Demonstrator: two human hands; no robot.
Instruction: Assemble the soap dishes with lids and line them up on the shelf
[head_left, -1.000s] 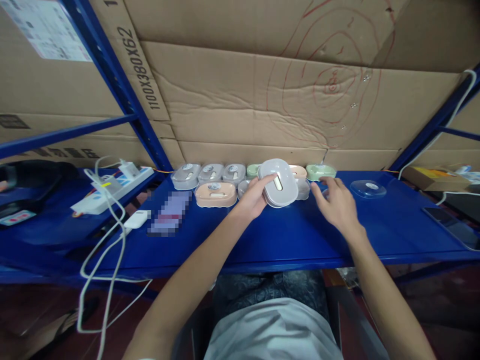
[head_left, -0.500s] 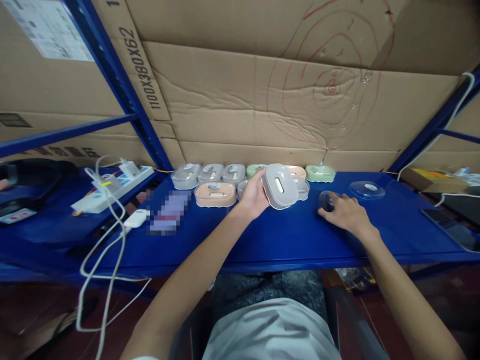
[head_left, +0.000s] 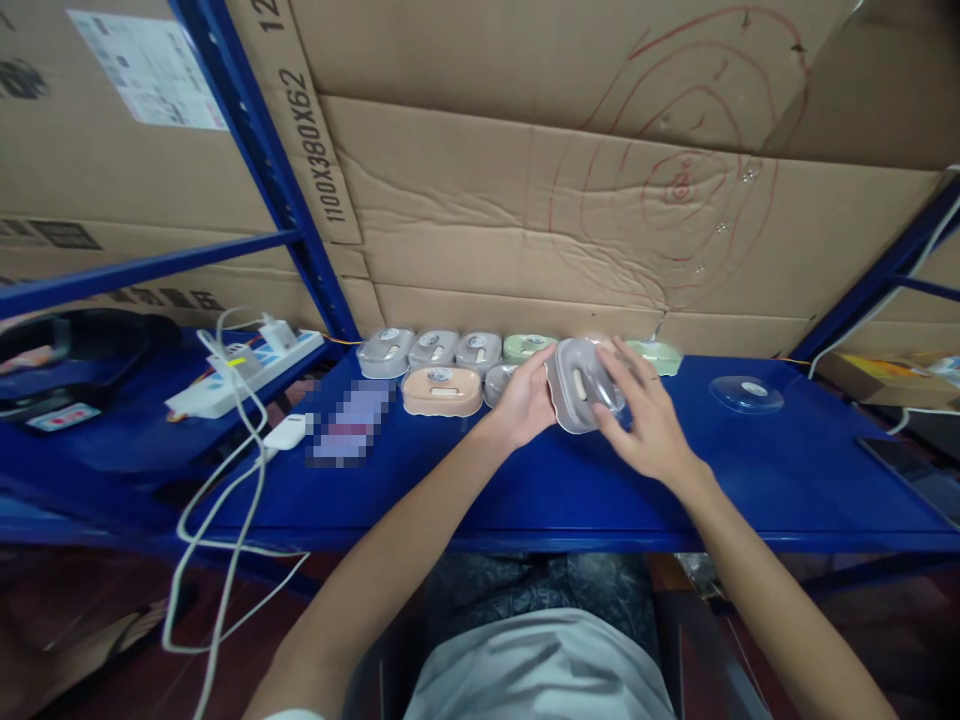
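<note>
My left hand (head_left: 527,405) grips a grey oval soap box (head_left: 568,407) by its left side, raised above the blue table and tilted, its pale slot facing me. Against the box's right side, my right hand (head_left: 651,425) has its fingers curled round a clear lid (head_left: 610,393). The lid overlaps the box; whether it is seated cannot be made out. Behind my hands stand several similar lidded boxes: grey ones (head_left: 435,350), a peach one (head_left: 442,393) and green ones (head_left: 660,357). Some are partly hidden by my hands.
Another clear lid (head_left: 746,394) lies on the blue table (head_left: 480,490) to the right. A phone (head_left: 911,475) rests near the right edge. At left are a power strip (head_left: 217,392), white cables (head_left: 225,570) and a pixelated purple item (head_left: 352,422). Cardboard (head_left: 465,220) backs the table.
My right hand has lifted a clear lid from the table and brought it left against the grey soap box. The box in my left hand has turned slightly; the view has shifted.
</note>
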